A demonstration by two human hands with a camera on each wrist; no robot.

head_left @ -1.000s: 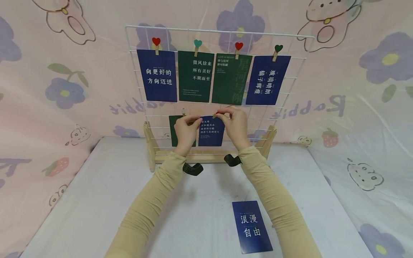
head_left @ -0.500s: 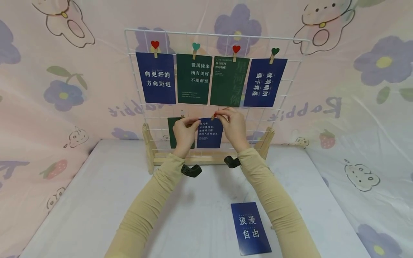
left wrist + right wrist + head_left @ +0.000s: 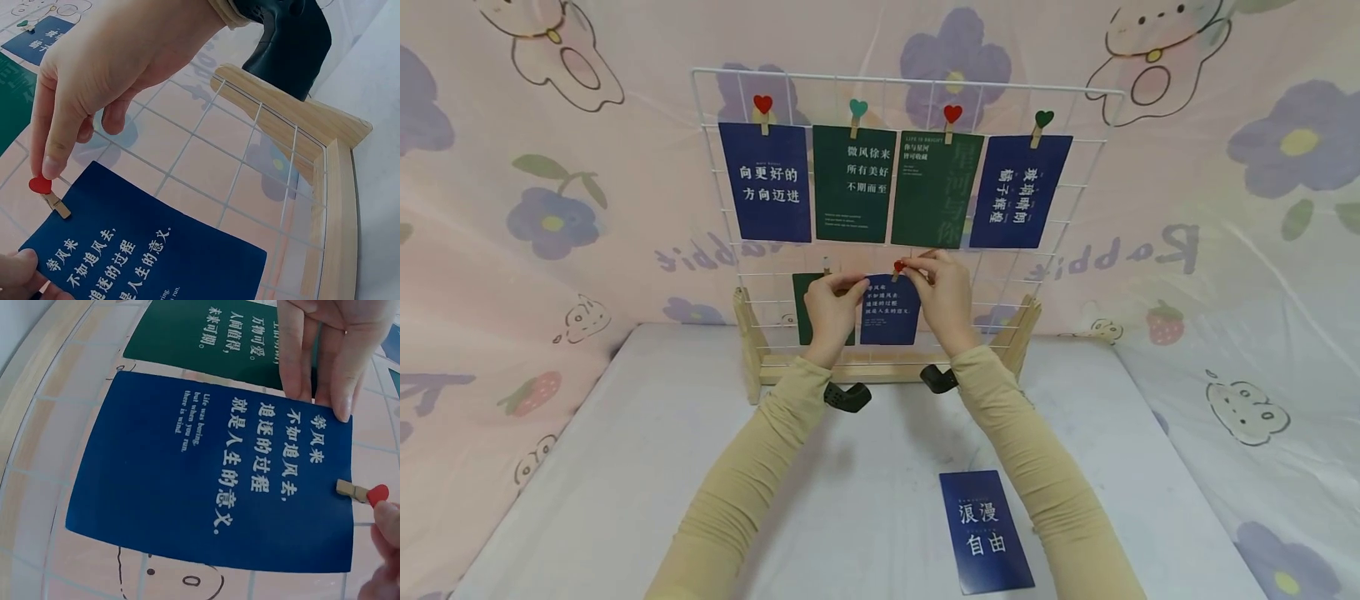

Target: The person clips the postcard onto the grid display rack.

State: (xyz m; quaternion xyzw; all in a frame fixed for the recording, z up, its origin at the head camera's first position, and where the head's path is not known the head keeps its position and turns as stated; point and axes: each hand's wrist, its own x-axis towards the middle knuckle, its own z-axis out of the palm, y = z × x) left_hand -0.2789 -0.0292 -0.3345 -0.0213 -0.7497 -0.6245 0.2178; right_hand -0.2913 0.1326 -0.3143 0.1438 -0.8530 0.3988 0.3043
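My left hand [image 3: 837,310] pinches the upper left corner of a small navy card [image 3: 891,310] with white lettering, low on the wire grid. In the right wrist view its fingers hold that edge of the card [image 3: 206,481]. My right hand [image 3: 947,298] pinches a small wooden clothespin [image 3: 896,275] by its red heart. The clothespin [image 3: 59,206] bites the card's top edge, as the left wrist view shows. Behind my left hand hangs a green card [image 3: 803,312], partly hidden, with a pale-topped clothespin [image 3: 827,265] above it.
A white wire grid [image 3: 880,80] stands on a wooden base [image 3: 880,371]. Along its upper part hang two blue cards [image 3: 767,217] and two green cards [image 3: 853,212], each under a heart clothespin. Another blue card [image 3: 987,571] lies on the white tabletop [image 3: 662,467], near my right forearm.
The red heart of the clothespin shows more fully beside my right fingertips, and the clothespin stands more upright. Both hands have hardly moved; the head view shifts slightly.
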